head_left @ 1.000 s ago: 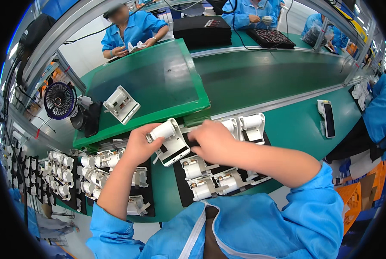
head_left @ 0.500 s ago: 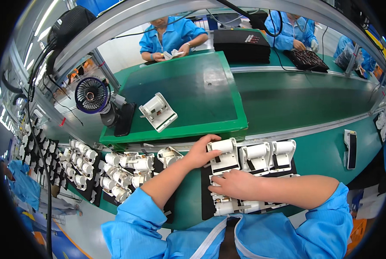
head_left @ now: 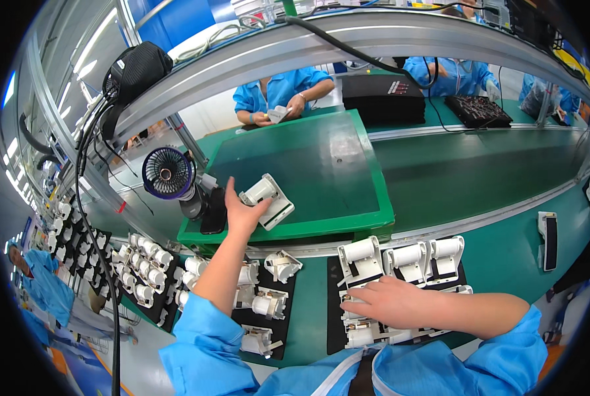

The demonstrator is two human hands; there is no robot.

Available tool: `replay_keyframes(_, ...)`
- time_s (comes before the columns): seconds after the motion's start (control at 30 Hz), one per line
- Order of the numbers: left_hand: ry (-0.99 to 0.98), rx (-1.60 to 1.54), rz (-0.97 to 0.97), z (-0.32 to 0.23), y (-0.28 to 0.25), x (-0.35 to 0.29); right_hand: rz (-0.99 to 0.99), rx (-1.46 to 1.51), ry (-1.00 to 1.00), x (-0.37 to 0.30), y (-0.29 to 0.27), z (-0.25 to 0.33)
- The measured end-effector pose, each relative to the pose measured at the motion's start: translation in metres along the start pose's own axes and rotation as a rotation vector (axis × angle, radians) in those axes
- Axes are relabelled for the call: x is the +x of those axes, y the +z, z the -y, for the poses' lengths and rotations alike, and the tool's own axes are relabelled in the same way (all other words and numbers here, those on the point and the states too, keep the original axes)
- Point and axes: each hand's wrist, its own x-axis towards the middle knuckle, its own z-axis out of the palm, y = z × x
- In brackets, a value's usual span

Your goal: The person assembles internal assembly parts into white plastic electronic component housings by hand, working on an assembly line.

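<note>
A white plastic housing with a cylinder (head_left: 278,206) lies tilted on the green-framed platform ahead of me. At its near left side is my left hand (head_left: 243,212), thumb and fingers spread around that edge; a firm hold does not show. My right hand (head_left: 382,302) rests palm down, fingers stretched out, over the white housings on a black foam tray (head_left: 335,317). Along that tray's far row stand three similar white housings, the left one (head_left: 361,259) nearest my right fingers. The parts under my right palm are partly hidden.
A small fan (head_left: 168,173) and a dark phone-like slab (head_left: 214,212) stand left on the platform (head_left: 308,228). More filled black trays (head_left: 278,330) lie at left. A black-and-white part (head_left: 549,241) lies at right. A metal beam (head_left: 347,32) crosses overhead; co-workers sit opposite.
My left hand has left the far-left housing on the tray and reached forward to the one on the platform. My right hand stays over the tray. The whole view has shifted.
</note>
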Motion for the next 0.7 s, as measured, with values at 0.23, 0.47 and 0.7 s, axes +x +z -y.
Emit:
replay_keyframes(0.23, -0.006, -0.049, -0.043, -0.011, 0.006, -0.002, -0.176, 0.118, 0.065, -0.003, -0.004, 0.002)
replay_keyframes(0.47, 0.030, -0.617, 0.016, -0.131, -0.028, -0.107, -0.913, 0.185, 0.284, 0.049, -0.037, 0.021)
replay_keyframes(0.7, -0.033, -0.571, 0.306, -0.145, -0.045, -0.228, -0.847, 0.226, 0.306, 0.019, -0.017, 0.047)
